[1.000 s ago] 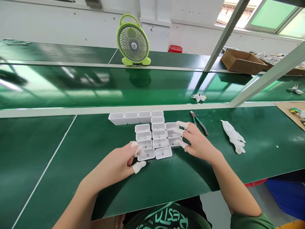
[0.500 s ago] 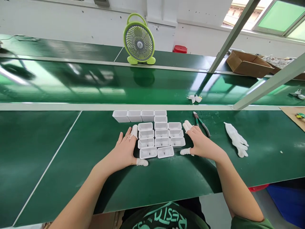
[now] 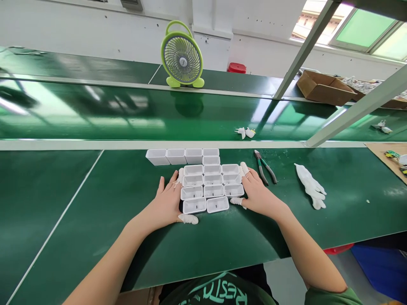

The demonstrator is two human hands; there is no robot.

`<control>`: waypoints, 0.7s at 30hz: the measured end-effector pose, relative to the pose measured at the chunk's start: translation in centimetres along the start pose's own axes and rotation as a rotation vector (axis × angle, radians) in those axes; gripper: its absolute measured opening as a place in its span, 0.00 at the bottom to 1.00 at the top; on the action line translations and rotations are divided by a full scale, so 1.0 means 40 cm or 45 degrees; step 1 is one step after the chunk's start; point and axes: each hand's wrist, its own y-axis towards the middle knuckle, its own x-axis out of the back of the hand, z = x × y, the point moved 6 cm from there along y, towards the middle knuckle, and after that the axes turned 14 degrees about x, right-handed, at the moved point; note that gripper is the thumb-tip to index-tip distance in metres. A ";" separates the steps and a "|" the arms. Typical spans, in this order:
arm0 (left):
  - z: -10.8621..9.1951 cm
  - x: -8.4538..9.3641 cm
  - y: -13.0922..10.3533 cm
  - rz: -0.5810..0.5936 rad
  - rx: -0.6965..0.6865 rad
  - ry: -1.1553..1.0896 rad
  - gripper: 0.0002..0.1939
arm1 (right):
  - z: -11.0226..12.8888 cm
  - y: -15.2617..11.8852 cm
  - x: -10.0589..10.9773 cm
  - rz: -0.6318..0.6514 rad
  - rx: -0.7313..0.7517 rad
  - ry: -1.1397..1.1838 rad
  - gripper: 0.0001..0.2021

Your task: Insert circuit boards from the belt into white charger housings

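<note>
Boxes (image 3: pixel 213 180), white and open-topped, stand in a tight block midway between the back and front edges of the worktop (image 3: pixel 219 245), with more in a row by the back edge. Left hand (image 3: pixel 165 203) rests at the block's left side, fingers spread; right hand (image 3: pixel 258 192) flanks the right side. Each grip is open, with white covers (image 3: pixel 188 219) on some fingertips. Green-handled pliers (image 3: pixel 258 156) lie behind the right hand, toward the back edge; farther right lies a white glove (image 3: pixel 310 185). Beyond the back edge stands a green fan (image 3: pixel 182 61).
</note>
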 end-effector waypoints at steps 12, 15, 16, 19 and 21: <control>-0.006 0.029 -0.001 -0.048 0.018 0.066 0.52 | -0.002 -0.002 0.002 -0.002 -0.041 0.043 0.28; -0.011 0.036 -0.001 -0.020 0.019 0.057 0.52 | -0.005 -0.004 0.006 0.045 -0.094 0.084 0.28; -0.011 0.036 0.000 -0.003 0.022 0.050 0.53 | -0.006 -0.005 0.008 0.062 -0.115 0.101 0.28; -0.010 0.038 0.001 0.042 0.039 0.022 0.56 | -0.012 -0.009 0.016 0.101 -0.146 0.167 0.30; -0.008 0.040 0.000 0.097 0.056 -0.002 0.60 | -0.017 -0.012 0.021 0.119 -0.135 0.224 0.34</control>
